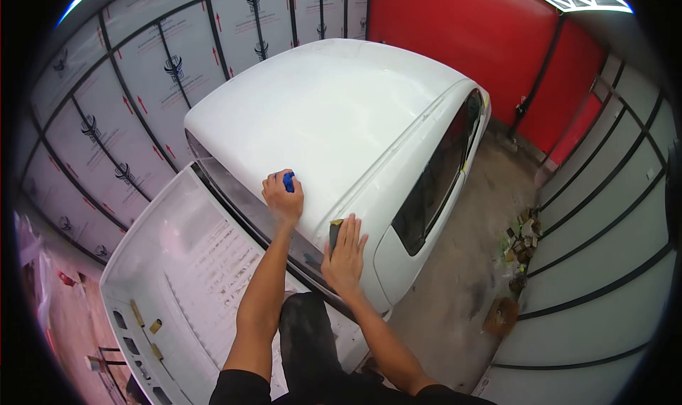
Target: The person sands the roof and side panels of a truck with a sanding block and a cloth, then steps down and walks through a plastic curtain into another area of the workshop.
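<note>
My left hand [284,197] rests near the rear edge of a white pickup cab's roof [312,114], its fingers closed around a small, bunched blue cloth [288,182]. To its right, my right hand [345,252] lies with fingers extended on the roof's rear corner. Beneath its thumb and palm is a dark grey piece of sandpaper [334,236] with a yellowish edge, partly hidden by the hand. The painted roof looks smooth and glossy. A raised line [398,153] runs along its right side.
My legs are over the white truck bed [206,277], behind the cab. Small yellowish blocks [155,326] lie at the tailgate. Panelled walls [163,64] stand left and right, a red wall [455,21] ahead. Debris [522,238] lines the floor's right edge.
</note>
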Demonstrator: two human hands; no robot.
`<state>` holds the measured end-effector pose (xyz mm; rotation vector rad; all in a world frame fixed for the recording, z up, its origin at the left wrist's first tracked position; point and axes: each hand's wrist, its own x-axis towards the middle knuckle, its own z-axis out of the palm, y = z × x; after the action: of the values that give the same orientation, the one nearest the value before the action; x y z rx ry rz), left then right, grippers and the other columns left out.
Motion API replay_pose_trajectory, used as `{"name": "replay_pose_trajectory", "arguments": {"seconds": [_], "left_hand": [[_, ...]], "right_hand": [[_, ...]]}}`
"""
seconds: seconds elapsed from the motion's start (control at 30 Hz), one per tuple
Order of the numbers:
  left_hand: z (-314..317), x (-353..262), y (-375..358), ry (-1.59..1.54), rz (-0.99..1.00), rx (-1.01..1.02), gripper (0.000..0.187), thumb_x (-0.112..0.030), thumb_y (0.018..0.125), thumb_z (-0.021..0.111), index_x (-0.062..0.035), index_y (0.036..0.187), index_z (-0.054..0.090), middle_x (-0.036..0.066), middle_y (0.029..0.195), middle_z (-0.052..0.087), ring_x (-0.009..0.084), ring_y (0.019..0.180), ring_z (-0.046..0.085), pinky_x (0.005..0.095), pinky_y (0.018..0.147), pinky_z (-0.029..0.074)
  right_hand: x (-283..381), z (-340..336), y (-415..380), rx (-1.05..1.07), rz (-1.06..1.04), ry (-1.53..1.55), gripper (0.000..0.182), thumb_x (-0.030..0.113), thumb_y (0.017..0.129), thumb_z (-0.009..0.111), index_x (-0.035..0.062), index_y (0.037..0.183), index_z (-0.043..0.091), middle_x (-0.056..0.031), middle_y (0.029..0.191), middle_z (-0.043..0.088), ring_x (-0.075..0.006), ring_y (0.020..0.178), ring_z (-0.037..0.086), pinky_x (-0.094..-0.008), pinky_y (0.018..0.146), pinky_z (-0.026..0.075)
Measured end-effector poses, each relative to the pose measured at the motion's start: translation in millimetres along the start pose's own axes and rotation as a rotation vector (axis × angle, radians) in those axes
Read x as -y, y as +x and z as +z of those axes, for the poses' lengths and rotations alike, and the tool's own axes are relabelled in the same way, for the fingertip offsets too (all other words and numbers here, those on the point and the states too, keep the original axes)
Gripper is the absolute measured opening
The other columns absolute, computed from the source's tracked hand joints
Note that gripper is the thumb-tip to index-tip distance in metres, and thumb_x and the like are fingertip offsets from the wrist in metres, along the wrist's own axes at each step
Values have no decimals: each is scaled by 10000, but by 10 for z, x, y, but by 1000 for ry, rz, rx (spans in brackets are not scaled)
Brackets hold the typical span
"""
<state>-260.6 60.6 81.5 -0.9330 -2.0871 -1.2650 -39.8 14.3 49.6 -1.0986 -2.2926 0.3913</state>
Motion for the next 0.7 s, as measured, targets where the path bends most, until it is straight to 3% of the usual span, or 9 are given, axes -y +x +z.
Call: {"name": "replay_pose_trajectory", "arguments": {"seconds": [0.1, 0.23, 0.33, 0.47, 0.7], "left_hand": [[-14, -14, -25, 0, -18, 9, 231, -158, 939, 723, -117, 1164, 753, 115, 1137, 686, 334, 1120, 619, 489, 1014, 482], [-10, -20, -22, 10, -26, 12, 234, -160, 939, 723, -112, 1166, 751, 120, 1145, 679, 337, 1134, 616, 486, 1021, 479], [-77, -66, -18, 0, -25, 24, 235, -165, 940, 724, -108, 1166, 749, 126, 1152, 675, 339, 1142, 614, 484, 1023, 479], [-66, -54, -14, -9, -33, 26, 238, -166, 934, 727, -113, 1164, 748, 118, 1147, 670, 333, 1140, 614, 482, 1023, 474], [-56, -36, -9, -29, -27, 3, 223, -178, 926, 734, -123, 1141, 755, 101, 1147, 673, 320, 1131, 619, 473, 1005, 474]], "right_hand": [[-152, -52, 403, -46, 11, -4, 817, 287, 1088, 565, -111, 1701, 198, -275, 1812, 166, -424, 1694, 131, -620, 1357, 124], [55, -45, -304, 4, 38, 93, 830, 283, 1080, 574, -113, 1703, 195, -291, 1808, 158, -456, 1687, 130, -620, 1353, 138], [80, -54, -264, 5, -3, 92, 832, 281, 1078, 574, -113, 1704, 192, -298, 1807, 152, -469, 1685, 126, -622, 1349, 151], [-237, -93, 609, 45, 8, 14, 839, 277, 1068, 582, -122, 1697, 196, -308, 1802, 154, -457, 1694, 94, -615, 1355, 118], [53, 24, -353, 60, -25, 85, 842, 295, 1081, 572, -147, 1684, 186, -304, 1811, 117, -461, 1696, 65, -614, 1359, 89]]}}
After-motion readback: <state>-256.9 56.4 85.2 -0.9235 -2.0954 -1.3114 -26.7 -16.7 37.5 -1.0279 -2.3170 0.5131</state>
